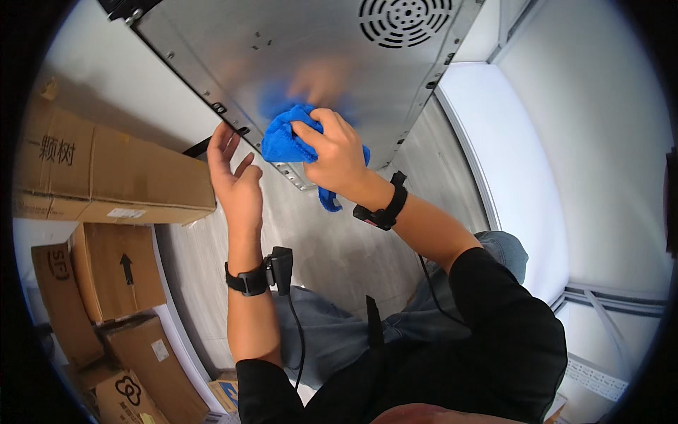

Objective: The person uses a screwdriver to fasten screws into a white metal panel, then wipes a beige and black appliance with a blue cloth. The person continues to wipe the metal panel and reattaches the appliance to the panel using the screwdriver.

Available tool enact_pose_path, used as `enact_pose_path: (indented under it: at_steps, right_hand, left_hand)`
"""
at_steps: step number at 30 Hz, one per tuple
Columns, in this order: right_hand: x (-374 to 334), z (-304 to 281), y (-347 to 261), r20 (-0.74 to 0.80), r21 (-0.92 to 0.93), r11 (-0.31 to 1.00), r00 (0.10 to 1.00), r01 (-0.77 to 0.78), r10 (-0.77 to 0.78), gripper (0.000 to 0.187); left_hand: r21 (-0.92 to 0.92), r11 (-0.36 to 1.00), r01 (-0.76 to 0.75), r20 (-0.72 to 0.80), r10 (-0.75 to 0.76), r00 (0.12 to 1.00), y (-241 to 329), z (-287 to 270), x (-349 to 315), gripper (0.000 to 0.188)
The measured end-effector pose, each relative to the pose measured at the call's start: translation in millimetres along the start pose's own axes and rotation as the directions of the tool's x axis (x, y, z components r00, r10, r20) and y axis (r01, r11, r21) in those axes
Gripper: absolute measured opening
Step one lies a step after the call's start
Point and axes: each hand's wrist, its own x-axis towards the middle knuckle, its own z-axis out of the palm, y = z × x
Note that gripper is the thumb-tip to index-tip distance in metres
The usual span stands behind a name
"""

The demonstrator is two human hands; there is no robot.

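Note:
My right hand (337,152) is closed round a bunched blue cloth (288,136) and presses it to a large silver metal panel (233,71). The panel's shiny surface mirrors the cloth and the hand. A loose end of the cloth hangs down below my wrist. My left hand (236,180) is raised at the panel's left edge, its fingers apart and slightly bent with nothing in them. Its fingertips are at that edge; whether they touch it I cannot tell. Each wrist wears a black strap with a small device and a cable.
Several brown cardboard boxes (148,177) are stacked along the left side, close to my left forearm. A round vent (405,18) is cut in the panel's upper part. Grey wood-look floor (321,244) lies below, and a white wall (593,127) stands at the right.

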Motion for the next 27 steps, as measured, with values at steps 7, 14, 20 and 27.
enact_pose_path:
  at_steps: [7,14,20,27]
  right_hand:
    - [-21,-45,50,-0.185,-0.087,0.989,0.978,-0.118,0.101,0.050]
    - [-28,-80,88,-0.300,-0.126,0.988,0.953,-0.093,0.051,0.049]
    - [-19,-72,80,-0.331,-0.078,0.991,0.940,-0.110,0.079,0.050]
    - [-14,-28,44,-0.148,-0.125,0.992,0.989,0.010,-0.028,0.055]
  left_hand:
    - [-0.051,0.998,-0.035,-0.105,0.030,0.994,-4,9,1,0.066]
    - [-0.033,0.998,-0.046,-0.190,0.039,0.981,-13,15,7,0.057]
    - [-0.056,0.997,-0.059,-0.223,0.045,0.974,-17,18,8,0.057]
    - [-0.069,0.998,-0.005,-0.154,-0.006,0.988,-8,17,8,0.068]
